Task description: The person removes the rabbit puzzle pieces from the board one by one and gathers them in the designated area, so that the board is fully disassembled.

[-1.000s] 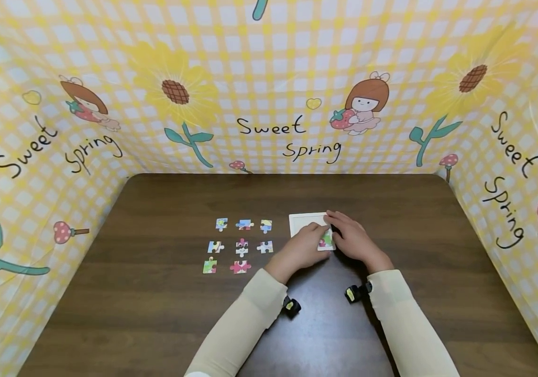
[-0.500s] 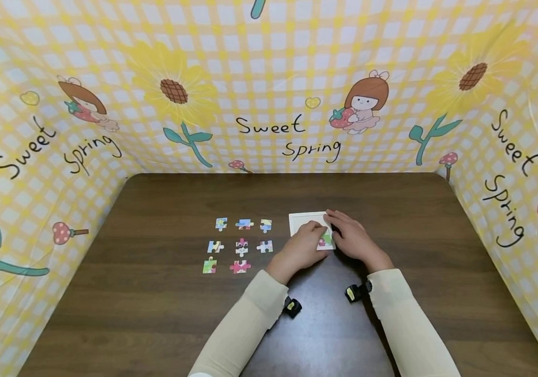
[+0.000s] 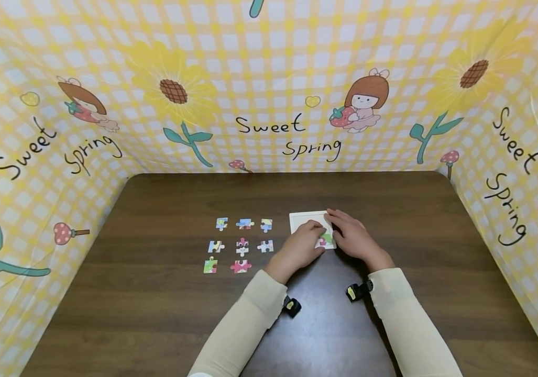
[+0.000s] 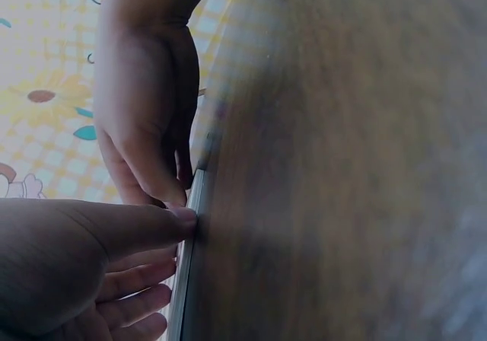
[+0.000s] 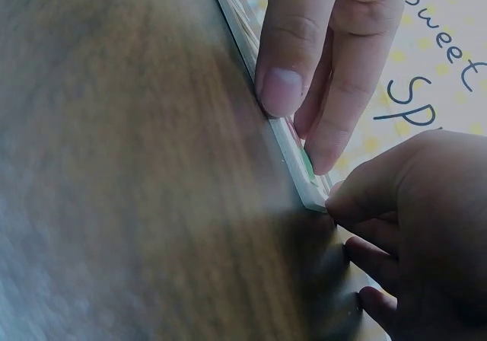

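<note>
A shallow white puzzle tray [image 3: 298,222] lies on the table, with a green and pink jigsaw piece [image 3: 327,239] in its near right corner. My left hand [image 3: 299,245] reaches across the tray, fingertips pressing on the piece. Its thumb rests against the tray's near edge in the left wrist view. My right hand [image 3: 355,239] holds the tray's right side, fingers toward the far corner and thumb by the near one. In the right wrist view the left hand [image 5: 304,36] hides much of the piece, and the right hand [image 5: 434,227] touches the tray corner [image 5: 310,200].
Left of the tray, several loose jigsaw pieces [image 3: 242,246] lie spread in rows on the brown wooden table [image 3: 155,303]. A yellow checked cloth [image 3: 269,68] surrounds the table at the back and both sides.
My left thumb has shifted slightly left along the tray's near edge, and the fingers have moved a little, showing more of the piece. The right hand stays at the tray's side.
</note>
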`<state>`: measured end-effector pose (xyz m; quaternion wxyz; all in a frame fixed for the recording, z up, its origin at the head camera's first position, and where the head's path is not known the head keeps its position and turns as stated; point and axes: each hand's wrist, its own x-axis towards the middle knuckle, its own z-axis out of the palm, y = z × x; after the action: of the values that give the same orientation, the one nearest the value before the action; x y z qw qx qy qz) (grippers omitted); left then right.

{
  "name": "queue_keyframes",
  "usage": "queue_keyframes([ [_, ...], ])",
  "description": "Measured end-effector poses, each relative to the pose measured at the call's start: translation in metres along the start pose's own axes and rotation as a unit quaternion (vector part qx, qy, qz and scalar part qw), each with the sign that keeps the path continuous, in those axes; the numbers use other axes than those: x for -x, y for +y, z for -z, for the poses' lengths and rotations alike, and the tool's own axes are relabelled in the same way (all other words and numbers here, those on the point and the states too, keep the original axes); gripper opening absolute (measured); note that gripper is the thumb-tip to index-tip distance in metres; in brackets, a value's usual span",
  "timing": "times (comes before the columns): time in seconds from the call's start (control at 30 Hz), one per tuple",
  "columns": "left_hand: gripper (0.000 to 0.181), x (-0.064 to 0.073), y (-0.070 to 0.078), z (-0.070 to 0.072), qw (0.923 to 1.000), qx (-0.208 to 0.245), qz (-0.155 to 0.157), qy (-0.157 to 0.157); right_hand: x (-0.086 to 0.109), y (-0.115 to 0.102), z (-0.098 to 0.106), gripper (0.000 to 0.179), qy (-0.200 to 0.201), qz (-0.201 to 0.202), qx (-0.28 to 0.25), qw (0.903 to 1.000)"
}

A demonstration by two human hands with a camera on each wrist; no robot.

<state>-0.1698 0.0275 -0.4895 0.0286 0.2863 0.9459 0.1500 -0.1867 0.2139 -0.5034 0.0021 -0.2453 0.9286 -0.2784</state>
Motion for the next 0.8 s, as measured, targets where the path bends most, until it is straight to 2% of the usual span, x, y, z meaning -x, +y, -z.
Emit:
queue_keyframes([
  [0.5, 0.046, 0.0, 0.0005, -0.0014, 0.9997, 0.02, 0.013, 0.01, 0.0023, 0.0005, -0.0001, 0.047, -0.003, -0.007, -0.011, 0.9999],
  [0.8, 0.041, 0.0002, -0.0017, 0.0018, 0.9996, 0.023, 0.006, 0.015, 0.0007, -0.0002, -0.0005, 0.047, 0.004, -0.001, -0.005, 1.0],
])
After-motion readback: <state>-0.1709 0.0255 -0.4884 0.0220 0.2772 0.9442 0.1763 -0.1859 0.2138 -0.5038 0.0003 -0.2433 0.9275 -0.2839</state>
